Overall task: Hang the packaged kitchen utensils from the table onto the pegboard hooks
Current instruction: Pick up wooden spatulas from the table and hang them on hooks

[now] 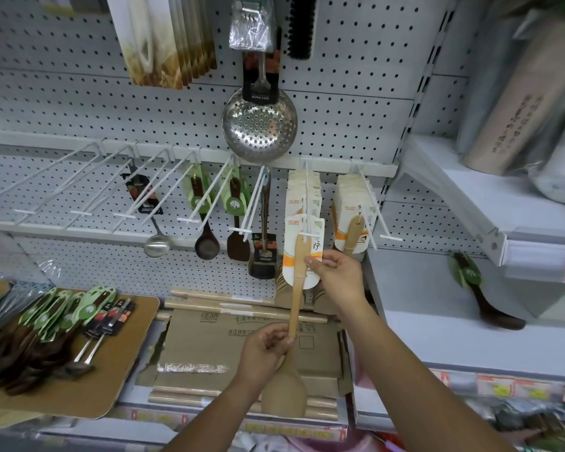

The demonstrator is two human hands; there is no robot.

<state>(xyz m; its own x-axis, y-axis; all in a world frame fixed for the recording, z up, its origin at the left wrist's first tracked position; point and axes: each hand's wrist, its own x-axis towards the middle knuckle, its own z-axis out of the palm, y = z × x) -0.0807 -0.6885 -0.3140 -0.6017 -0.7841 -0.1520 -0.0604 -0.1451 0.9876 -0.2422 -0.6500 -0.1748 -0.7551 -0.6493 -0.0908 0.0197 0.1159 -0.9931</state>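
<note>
I have the pale wooden spatula with white-and-orange card sleeve [299,265] up at the tip of a white pegboard hook [306,203], card hole about on the prong. My left hand [264,350] is closed around the handle just above the blade; my right hand [338,274] pinches the card's right edge. Judged light and stiff, but the card is floppy, so steer by the card near its hole and only support the wood. More packaged utensils [56,324] wait on the tan worktop [124,363], left edge.
</note>
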